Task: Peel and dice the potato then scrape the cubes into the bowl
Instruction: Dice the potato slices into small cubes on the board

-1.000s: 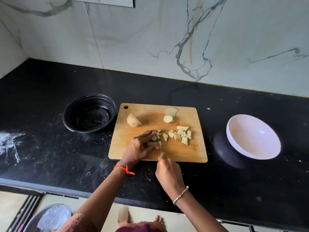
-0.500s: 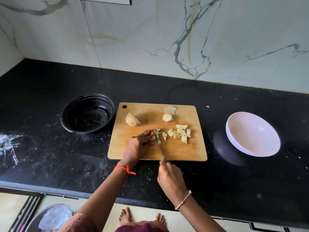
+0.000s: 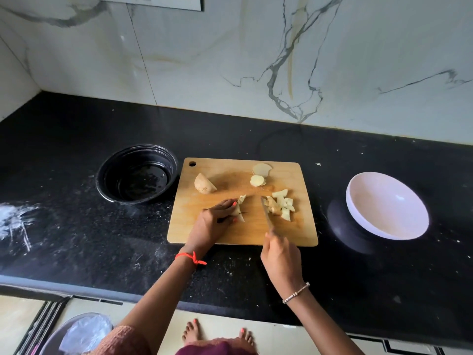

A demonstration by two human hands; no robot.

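A wooden cutting board (image 3: 245, 234) lies on the black counter. My left hand (image 3: 211, 224) presses down on a few potato strips (image 3: 240, 207) at the board's middle. In my right hand (image 3: 280, 254) is a knife (image 3: 266, 213), its blade resting against a pile of pale potato cubes (image 3: 281, 206) on the board's right side. A potato end piece (image 3: 203, 184) lies at the upper left, and two round slices (image 3: 259, 175) sit near the far edge. The white bowl (image 3: 386, 204) stands empty to the right of the board.
A black round container (image 3: 137, 172) sits just left of the board. The marble wall rises behind the counter. White smears mark the counter at the far left (image 3: 15, 221). Below the counter edge are my feet and a lined bin (image 3: 79, 334).
My right hand has swung the knife rightward, away from the strips under my left hand, and the blade now lies against the cube pile. My left hand stays on the strips.
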